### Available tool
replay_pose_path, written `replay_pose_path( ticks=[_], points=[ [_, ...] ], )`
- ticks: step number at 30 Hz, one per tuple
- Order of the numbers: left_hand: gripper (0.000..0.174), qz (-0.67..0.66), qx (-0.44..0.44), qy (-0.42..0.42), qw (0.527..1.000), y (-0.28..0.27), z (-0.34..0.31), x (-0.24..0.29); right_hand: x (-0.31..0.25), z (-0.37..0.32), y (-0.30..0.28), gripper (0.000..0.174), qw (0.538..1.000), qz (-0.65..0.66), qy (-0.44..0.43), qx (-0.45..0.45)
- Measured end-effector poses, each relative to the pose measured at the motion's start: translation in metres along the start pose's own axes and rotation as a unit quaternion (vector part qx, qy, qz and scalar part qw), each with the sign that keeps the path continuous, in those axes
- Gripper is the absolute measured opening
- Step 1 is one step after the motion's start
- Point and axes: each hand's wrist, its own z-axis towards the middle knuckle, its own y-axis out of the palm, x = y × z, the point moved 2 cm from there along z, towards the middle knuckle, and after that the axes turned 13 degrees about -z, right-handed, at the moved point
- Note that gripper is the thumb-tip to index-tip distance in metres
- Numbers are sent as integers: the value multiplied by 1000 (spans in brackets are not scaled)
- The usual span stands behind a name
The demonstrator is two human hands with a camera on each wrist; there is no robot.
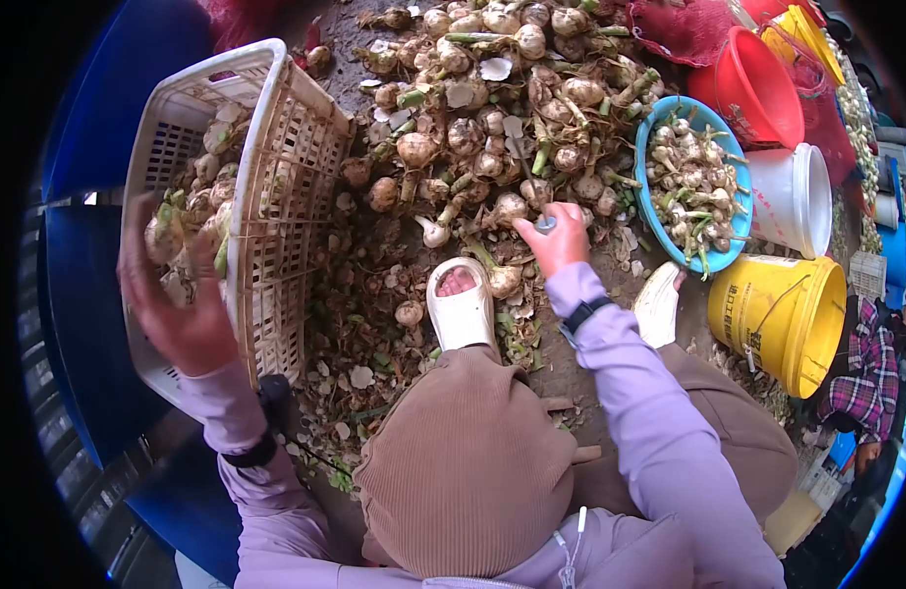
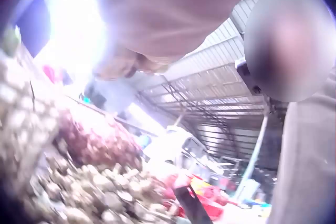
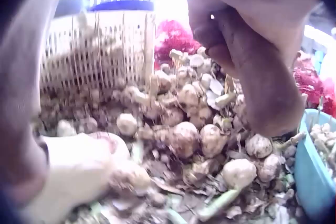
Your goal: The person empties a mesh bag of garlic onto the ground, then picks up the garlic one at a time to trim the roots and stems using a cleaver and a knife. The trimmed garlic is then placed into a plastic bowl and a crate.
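Note:
My left hand point(image 1: 183, 314) is over the white plastic crate point(image 1: 286, 196) at the left of the head view, blurred, its fingers spread. Garlic bulbs point(image 1: 164, 236) lie in the crate, one showing between fingers and thumb. In front of my feet, my right hand point(image 1: 561, 242) grips a knife point(image 1: 545, 224) with a grey round end; its narrow blade points toward the heap of garlic point(image 1: 463, 135). Seen from the right wrist, the hand point(image 3: 257, 66) has curled fingers above the bulbs, and the knife is hidden. The left wrist view does not show its hand's hold.
A blue basin point(image 1: 645, 187) of trimmed garlic stands at right, beside a red bucket point(image 1: 757, 88), a white bucket point(image 1: 811, 201) and a yellow bucket point(image 1: 821, 329). My white sandal point(image 1: 461, 319) stands among peelings. Red mesh sacks point(image 1: 684, 29) lie behind. Another person in plaid point(image 1: 865, 378) is far right.

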Motion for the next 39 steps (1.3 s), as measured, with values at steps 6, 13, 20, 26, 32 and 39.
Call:
replay_pose_path(
  ticks=[6,13,20,26,32,39],
  points=[
    [47,-418,-385,-147,809,138,-85,60,-6,-2,23,39,999,36,6,25],
    [81,-96,-532,-121,833,300,-135,88,18,-38,-69,32,999,33,16,9],
    [90,-431,-409,-250,764,284,-119,79,-6,-39,-114,29,999,36,2,-15],
    [82,-614,-349,-328,627,196,-102,61,-67,-44,-134,29,960,-83,-266,-33],
    [86,-671,-256,-389,577,168,-93,68,-95,-47,-140,31,935,-109,-337,-21],
    [87,-654,-280,-331,620,166,-89,69,-90,-49,-140,26,926,-144,-350,4]
  ],
)
